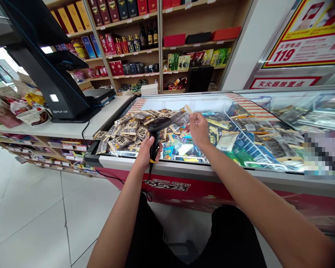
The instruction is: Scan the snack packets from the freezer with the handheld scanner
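My left hand (148,153) is closed round the handle of a black barcode scanner (159,124), its head tilted toward the right. A cable hangs from the handle's yellow-edged base. In my right hand (198,128) a small snack packet (181,117) is pinched by its edge, just beyond the scanner's head. Many similar packets lie in a heap (130,128) on the freezer's glass lid, left of and behind the scanner. Under my right hand, blue and yellow packs (212,134) show through the glass.
The chest freezer (167,186) stands right in front of my knees. On the left counter are a black checkout terminal (64,89) and a white bowl (35,117). Shelves (134,52) with boxes and bottles rise behind. White wire baskets (248,145) divide the freezer.
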Demonstrator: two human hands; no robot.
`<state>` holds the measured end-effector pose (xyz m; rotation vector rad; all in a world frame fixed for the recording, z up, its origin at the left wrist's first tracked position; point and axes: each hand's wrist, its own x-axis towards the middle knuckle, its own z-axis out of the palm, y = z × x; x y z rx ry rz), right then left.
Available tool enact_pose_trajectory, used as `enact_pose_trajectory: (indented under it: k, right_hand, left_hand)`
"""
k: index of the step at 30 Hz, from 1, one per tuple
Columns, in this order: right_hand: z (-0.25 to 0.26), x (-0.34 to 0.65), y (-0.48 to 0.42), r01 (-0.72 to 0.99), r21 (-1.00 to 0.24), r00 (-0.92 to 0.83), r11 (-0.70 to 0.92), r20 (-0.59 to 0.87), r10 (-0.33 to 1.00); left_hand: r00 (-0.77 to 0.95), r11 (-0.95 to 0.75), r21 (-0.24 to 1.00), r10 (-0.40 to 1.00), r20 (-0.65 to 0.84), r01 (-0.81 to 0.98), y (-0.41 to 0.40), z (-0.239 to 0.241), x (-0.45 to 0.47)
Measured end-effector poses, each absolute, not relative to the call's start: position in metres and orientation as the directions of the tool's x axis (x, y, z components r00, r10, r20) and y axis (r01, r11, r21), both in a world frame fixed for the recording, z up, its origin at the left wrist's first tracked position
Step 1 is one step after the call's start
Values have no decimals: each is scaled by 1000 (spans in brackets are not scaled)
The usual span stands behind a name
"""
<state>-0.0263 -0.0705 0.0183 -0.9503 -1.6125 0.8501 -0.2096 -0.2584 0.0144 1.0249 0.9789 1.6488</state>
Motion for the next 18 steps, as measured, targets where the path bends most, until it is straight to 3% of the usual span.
enact_pose_trajectory:
  k: [4,13,18]
  right_hand:
    - [15,-20,-57,31,-941,-91,336,332,939]
    - [13,-24,-66,57,-917,-334,395,356,873]
    - [14,-23,-59,24,-956,-206,291,280,938]
  left_hand:
    - [-205,-254,917,959,197,-309,-258,13,-210]
    - [-176,-240,929,965,196,-281,-257,11,-212]
    - [-118,-232,945,971,209,-232,-256,7,-213]
